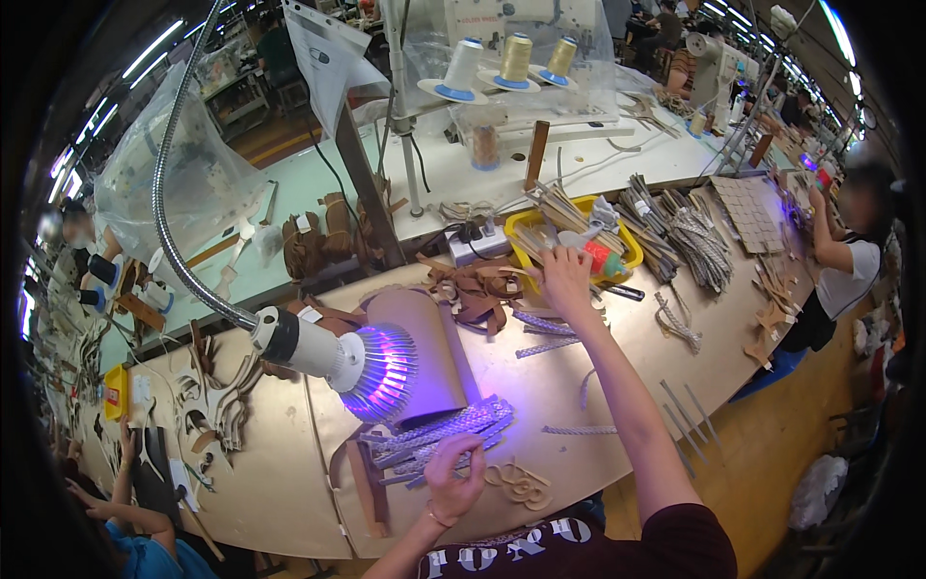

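My left hand point(455, 480) is loosely curled at the near end of a bundle of braided grey straps point(473, 421), under a lamp's violet light. Whether its fingers hold anything is too small to tell. My right arm stretches forward to a yellow basket point(632, 253). There my right hand point(565, 278) is closed beside a bottle with a red and green end point(605, 259). Its fingertips partly hide what they touch, so I cannot tell whether it grips the bottle. Looped tan cords point(521, 485) lie just right of my left hand.
A lamp point(381, 372) on a flexible metal neck hangs over a curved brown stand point(424, 333). Brown strips point(477, 289), a power strip point(479, 244) and more braided straps point(699, 241) lie along the back. Thread cones point(516, 64) stand beyond. Other people work at both sides.
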Action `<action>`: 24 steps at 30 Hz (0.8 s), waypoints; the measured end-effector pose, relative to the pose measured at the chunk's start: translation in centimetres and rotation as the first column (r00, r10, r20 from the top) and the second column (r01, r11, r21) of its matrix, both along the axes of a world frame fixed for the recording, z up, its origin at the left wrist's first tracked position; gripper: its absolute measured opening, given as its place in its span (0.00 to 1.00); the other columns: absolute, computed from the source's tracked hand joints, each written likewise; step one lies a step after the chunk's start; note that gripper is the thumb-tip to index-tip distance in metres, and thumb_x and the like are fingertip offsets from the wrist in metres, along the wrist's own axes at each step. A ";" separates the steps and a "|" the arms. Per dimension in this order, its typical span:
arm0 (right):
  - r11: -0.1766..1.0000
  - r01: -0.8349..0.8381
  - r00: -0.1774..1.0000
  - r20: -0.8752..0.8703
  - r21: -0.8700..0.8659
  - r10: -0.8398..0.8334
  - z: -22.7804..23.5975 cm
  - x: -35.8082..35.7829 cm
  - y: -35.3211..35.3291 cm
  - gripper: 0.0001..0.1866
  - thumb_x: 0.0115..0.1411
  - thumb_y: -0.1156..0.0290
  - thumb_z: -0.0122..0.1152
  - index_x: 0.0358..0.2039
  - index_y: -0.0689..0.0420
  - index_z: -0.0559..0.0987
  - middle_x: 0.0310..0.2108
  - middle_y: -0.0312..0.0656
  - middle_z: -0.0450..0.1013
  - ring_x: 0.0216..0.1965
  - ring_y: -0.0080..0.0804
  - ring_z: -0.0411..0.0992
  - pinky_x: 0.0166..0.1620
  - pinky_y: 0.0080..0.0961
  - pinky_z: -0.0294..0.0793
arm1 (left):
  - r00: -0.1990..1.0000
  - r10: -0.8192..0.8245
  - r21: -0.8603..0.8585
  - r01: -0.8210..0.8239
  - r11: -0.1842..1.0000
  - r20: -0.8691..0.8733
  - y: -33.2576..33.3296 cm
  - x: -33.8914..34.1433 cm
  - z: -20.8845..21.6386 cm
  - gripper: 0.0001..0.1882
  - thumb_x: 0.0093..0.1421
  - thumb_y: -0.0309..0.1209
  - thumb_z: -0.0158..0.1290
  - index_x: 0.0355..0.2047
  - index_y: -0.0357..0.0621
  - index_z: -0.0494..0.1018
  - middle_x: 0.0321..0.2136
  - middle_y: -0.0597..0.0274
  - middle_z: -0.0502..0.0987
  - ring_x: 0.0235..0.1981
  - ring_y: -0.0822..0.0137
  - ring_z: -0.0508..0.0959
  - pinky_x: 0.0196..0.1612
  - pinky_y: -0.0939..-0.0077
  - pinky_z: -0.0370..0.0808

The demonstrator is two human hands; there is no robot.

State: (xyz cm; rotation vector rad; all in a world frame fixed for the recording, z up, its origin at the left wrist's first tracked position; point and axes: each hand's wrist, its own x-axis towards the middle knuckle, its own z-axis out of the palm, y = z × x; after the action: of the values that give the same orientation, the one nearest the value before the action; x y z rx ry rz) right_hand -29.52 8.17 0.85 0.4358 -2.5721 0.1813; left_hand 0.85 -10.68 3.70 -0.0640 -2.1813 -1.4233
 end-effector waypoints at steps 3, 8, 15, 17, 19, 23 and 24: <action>0.994 -0.095 0.994 0.050 0.045 0.093 -0.1 0.6 -0.1 0.11 0.60 0.60 0.59 0.34 0.54 0.81 0.39 0.40 0.71 0.46 0.37 0.67 0.53 0.46 0.57 | 1.000 -0.001 -0.004 0.001 1.000 -0.007 0.2 -0.2 0.2 0.08 0.53 0.17 0.58 0.35 0.36 0.77 0.32 0.54 0.79 0.31 0.62 0.80 0.36 0.73 0.77; 0.992 -0.059 0.998 -0.046 -0.114 0.054 1.6 1.3 -0.7 0.08 0.58 0.61 0.62 0.32 0.51 0.81 0.38 0.36 0.72 0.46 0.35 0.67 0.53 0.43 0.56 | 1.000 0.018 -0.001 -0.018 1.000 -0.004 0.2 0.4 0.2 0.07 0.54 0.17 0.58 0.33 0.36 0.77 0.31 0.54 0.79 0.29 0.65 0.79 0.34 0.75 0.75; 0.587 -0.050 0.706 0.387 -0.808 0.594 9.9 10.8 0.6 0.09 0.63 0.68 0.59 0.35 0.61 0.80 0.31 0.39 0.76 0.36 0.30 0.73 0.43 0.30 0.69 | 0.977 -0.063 0.392 -0.023 0.920 0.206 0.0 -0.6 2.0 0.09 0.60 0.20 0.55 0.41 0.36 0.77 0.36 0.58 0.81 0.37 0.70 0.79 0.42 0.75 0.76; 0.472 -0.061 0.602 0.345 -0.879 0.720 10.6 15.4 0.3 0.09 0.63 0.68 0.60 0.36 0.62 0.79 0.33 0.37 0.76 0.38 0.23 0.72 0.44 0.26 0.70 | 0.981 -0.110 0.598 -0.009 0.802 0.162 0.5 -2.0 2.8 0.10 0.63 0.20 0.53 0.44 0.35 0.77 0.38 0.60 0.81 0.40 0.73 0.78 0.45 0.77 0.75; 0.473 0.129 0.461 0.475 -0.871 0.749 10.9 18.9 0.2 0.08 0.62 0.70 0.60 0.35 0.63 0.79 0.33 0.37 0.76 0.37 0.25 0.72 0.44 0.24 0.71 | 0.976 -0.182 0.670 0.054 0.741 0.123 0.7 -3.0 3.6 0.12 0.64 0.20 0.52 0.47 0.34 0.76 0.39 0.61 0.81 0.42 0.74 0.77 0.47 0.78 0.75; 0.424 0.014 0.530 0.366 -0.906 0.765 10.4 22.2 -0.7 0.06 0.61 0.74 0.59 0.35 0.65 0.77 0.32 0.40 0.75 0.36 0.26 0.72 0.43 0.23 0.70 | 0.964 -0.250 0.678 0.122 0.725 0.094 0.8 -3.8 4.8 0.15 0.63 0.22 0.55 0.51 0.35 0.75 0.42 0.58 0.81 0.44 0.74 0.78 0.46 0.79 0.75; 0.453 0.000 0.529 0.384 -0.892 0.756 10.5 22.6 -0.7 0.06 0.60 0.76 0.59 0.35 0.66 0.77 0.31 0.42 0.75 0.35 0.29 0.73 0.42 0.24 0.70 | 0.960 -0.262 0.731 0.110 0.673 0.097 0.9 -3.5 4.9 0.16 0.62 0.23 0.57 0.50 0.35 0.76 0.42 0.58 0.81 0.43 0.74 0.79 0.42 0.80 0.77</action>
State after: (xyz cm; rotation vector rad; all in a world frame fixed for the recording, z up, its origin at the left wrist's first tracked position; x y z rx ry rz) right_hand -6.91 7.52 11.38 0.7414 -2.5751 2.1355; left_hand -2.69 -9.80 8.64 0.1489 -1.6135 -2.4113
